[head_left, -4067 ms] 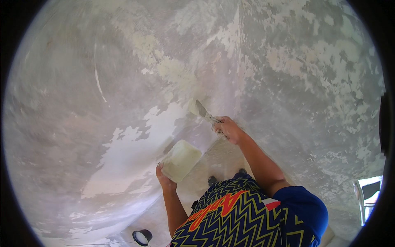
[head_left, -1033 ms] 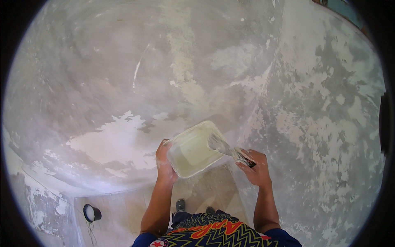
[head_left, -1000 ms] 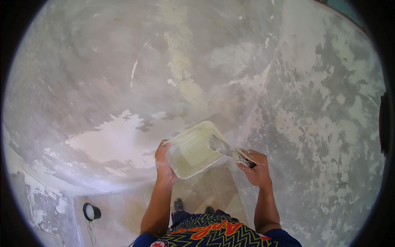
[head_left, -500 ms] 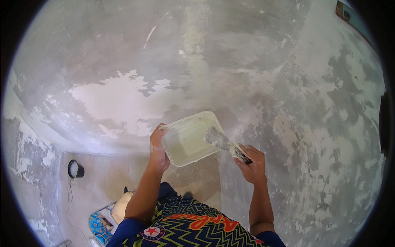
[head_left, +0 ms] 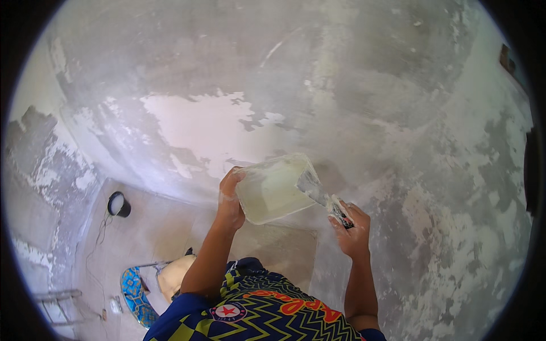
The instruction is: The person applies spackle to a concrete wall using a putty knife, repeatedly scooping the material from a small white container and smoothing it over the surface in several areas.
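My left hand point(head_left: 230, 199) grips the left side of a whitish rectangular plastic tub point(head_left: 244, 213), tilted so its inside faces up toward me. Pale, creamy filler point(head_left: 273, 190) coats the bottom of the tub. In my right hand point(head_left: 354, 230) is a putty knife point(head_left: 311, 189), its handle smeared with white. The wide metal blade lies over the tub's right rim; whether it touches the rim I cannot tell. White residue marks the fingers of both hands.
A grey wall point(head_left: 227, 62) with white patches rises in front and continues to the right. Down on the tiled floor stand a black bucket point(head_left: 119, 204) with pale contents, a cable point(head_left: 94, 261), a blue patterned cushioned thing point(head_left: 133, 292) and a metal ladder-like frame point(head_left: 57, 307).
The view has turned and shifted left, bringing more of the floor and the ladder-like frame in. Both hands still hold tub and putty knife, the blade still at the tub's right side.
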### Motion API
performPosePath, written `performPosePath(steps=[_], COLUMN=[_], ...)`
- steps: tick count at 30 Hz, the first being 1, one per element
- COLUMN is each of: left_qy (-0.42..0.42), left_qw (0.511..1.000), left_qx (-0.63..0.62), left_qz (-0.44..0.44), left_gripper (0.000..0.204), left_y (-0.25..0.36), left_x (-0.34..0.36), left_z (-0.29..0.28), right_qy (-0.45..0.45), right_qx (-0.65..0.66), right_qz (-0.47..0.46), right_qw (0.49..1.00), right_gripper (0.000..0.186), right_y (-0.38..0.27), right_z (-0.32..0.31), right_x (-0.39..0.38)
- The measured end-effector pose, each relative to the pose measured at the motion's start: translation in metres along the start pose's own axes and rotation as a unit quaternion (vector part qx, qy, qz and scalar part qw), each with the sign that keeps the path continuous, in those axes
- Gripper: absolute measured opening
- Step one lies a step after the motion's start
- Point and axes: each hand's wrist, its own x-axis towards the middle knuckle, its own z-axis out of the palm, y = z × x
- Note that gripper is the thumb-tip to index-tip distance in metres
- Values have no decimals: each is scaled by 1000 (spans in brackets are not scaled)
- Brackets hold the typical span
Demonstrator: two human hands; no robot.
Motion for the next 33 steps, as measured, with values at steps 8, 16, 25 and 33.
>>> performPosePath(steps=[8, 16, 25, 33], left_qy=[107, 156, 241, 220], left_qw=[991, 979, 950, 958], left_qx=[16, 45, 15, 16], left_qz=[81, 125, 198, 182], left_gripper=[25, 41, 31, 50], left_y=[35, 57, 92, 89], left_x=[-30, -72, -102, -90], left_z=[-34, -94, -88, -102], right_qy=[-92, -154, -179, -159], right_qx=[80, 145, 227, 265], right_qz=[-7, -72, -53, 89], right_qw=[993, 975, 956, 947], right_gripper=[39, 40, 40, 35], right_y=[2, -24, -24, -5], right_z=[46, 113, 150, 137], right_x=[37, 80, 93, 89])
